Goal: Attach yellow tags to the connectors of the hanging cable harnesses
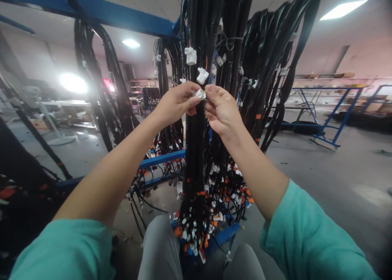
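Floor: grey; we see shelves at the back.
Frame: blue bars, several black cable bundles hanging around it.
Middle bundle: right in front of us, white and orange plugs massed at its foot.
White plug: between our hands, in front of the middle bundle, just below two more white plugs.
Left hand: thumb and fingers pinching the white plug.
Right hand: thumb and forefinger narrow, at its right end; we can't tell what's between them.
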The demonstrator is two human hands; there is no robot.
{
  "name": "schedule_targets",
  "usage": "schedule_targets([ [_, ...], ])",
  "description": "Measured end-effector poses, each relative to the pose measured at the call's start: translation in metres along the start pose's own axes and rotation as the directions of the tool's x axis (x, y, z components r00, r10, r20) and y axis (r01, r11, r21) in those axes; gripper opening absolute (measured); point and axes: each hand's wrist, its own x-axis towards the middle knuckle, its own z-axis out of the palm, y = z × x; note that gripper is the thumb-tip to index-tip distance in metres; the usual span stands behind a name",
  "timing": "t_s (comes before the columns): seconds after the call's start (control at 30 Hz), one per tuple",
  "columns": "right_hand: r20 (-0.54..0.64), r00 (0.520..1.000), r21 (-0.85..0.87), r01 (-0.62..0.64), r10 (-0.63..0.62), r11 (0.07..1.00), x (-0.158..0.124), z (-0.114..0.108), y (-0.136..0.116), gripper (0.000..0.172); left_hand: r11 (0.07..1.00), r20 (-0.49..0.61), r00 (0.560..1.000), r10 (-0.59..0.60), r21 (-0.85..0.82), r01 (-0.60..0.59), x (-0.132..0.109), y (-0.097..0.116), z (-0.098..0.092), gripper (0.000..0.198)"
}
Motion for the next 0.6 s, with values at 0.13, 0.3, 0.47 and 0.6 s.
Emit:
schedule_targets([
  [0.13,-0.016,1.0,-0.044,0.011,-0.011,0.999,0.001,0.002,0.004,0.022,1.0,-0.015,1.0,0.004,-0.025,-0.004,0.001,-0.001,0.002,0.009],
  [0.3,-0.016,1.0,-0.058,0.018,-0.019,0.998,0.002,-0.001,0.009,0.03,0.999,-0.028,1.0,0.008,-0.043,-0.009,0.001,-0.004,0.004,0.009],
  [0.47,0.075,0.997,0.057,0.0,-0.005,0.998,0.003,-0.004,0.013,0.036,0.999,-0.042,0.999,0.018,-0.045,-0.02,0.0,-0.007,0.005,0.01],
  [0.6,0.058,0.998,0.032,-0.005,0.003,0.999,0.003,-0.005,0.014,0.036,0.999,-0.045,0.999,0.017,-0.037,-0.018,-0.001,-0.008,0.005,0.008],
])
